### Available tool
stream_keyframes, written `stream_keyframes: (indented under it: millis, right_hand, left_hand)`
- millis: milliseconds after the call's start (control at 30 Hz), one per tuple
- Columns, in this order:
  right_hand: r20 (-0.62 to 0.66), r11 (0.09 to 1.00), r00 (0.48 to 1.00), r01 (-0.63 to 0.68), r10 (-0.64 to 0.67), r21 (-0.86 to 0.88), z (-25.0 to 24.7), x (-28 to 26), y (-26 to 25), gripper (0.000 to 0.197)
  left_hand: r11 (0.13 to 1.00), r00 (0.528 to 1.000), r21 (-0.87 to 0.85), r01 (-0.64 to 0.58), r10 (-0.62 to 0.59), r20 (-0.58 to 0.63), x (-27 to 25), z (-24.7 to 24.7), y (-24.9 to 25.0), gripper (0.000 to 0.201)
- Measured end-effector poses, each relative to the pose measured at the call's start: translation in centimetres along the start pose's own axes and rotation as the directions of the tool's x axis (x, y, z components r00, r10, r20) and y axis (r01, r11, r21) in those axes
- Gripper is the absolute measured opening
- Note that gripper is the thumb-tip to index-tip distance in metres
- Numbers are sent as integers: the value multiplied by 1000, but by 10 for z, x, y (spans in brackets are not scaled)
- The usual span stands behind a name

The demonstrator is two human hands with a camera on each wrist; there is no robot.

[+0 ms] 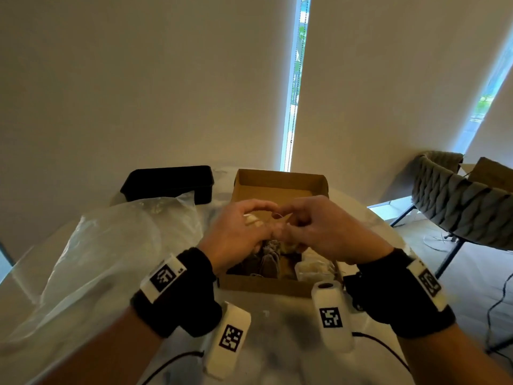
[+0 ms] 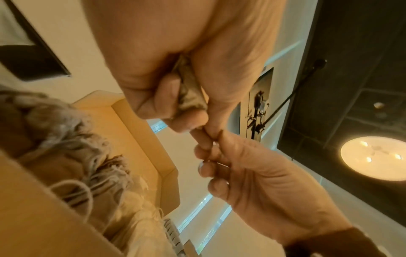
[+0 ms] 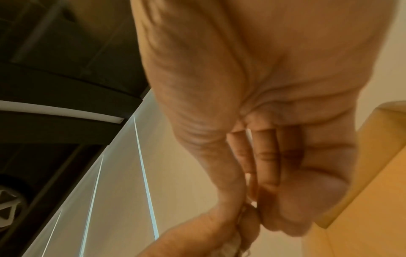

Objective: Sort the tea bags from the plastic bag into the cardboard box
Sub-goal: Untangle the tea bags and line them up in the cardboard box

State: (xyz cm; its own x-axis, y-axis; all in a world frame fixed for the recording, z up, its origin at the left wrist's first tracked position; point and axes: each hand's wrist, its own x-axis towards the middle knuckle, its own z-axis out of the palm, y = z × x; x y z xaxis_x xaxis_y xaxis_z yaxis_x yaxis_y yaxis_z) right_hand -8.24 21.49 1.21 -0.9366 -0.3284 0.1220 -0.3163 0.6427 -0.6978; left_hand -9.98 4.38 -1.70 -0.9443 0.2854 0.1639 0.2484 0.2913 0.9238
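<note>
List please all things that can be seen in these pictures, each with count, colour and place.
cardboard box: one, brown, open, centre of table
tea bags: several, brownish and pale, inside the box
tea bag: one, brownish, gripped above the box
plastic bag: one, clear, left of the box
black container: one, behind the plastic bag
chair: one, grey, right
table: one, pale
left hand: grips tea bag
right hand: pinches, apparently its string

No readable words, brands or numbers anywhere; only black-and-white square code markers on the white wrist-camera housings point(image 1: 232, 337) and on the black wristbands point(image 1: 163, 276), undecipherable as text.
</note>
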Motion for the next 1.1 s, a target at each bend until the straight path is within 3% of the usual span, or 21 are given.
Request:
stream_keyframes:
  millis: [100,200,300,367,500,633,733,1100]
  right_hand:
    - [-51,997,999,22,-19,72,7,4,-5,11]
    - [-143,988,990,9,13,155,9,9,-7,7]
    - [-278,953,960,69,17,295,5,12,-9,2]
    - [-346,907,937,108,44,408,1,12,-11,5]
    - [-428,822,898,165,104,545,-8,11,-6,17]
    - [-490,735,862,247,131,631,-16,7,-2,11]
    - [-515,705,848,291,123,647,-17,5,-1,17]
    - [-547,547,829,406,116,732,-17,0,-1,9]
  left_hand:
    - [940,989,-319,117,-138,-44,-8,-8,-11,23]
    - [782,966,-581,226,-259,27,-10,-18,-21,24]
    - [598,951,-750,282,-275,139,-13,-28,-24,32]
    - [542,952,-788,293,-242,187,-15,-35,-24,44]
    - [604,947,-729,321,-196,255,-20,-39,-26,39]
    - [734,949,-607,304,-177,261,-25,-38,-28,28]
    - [796,949,-528,296,-181,258,-27,-37,-28,22]
    - [817,955,-507,274,-169,243,-25,-36,-29,22]
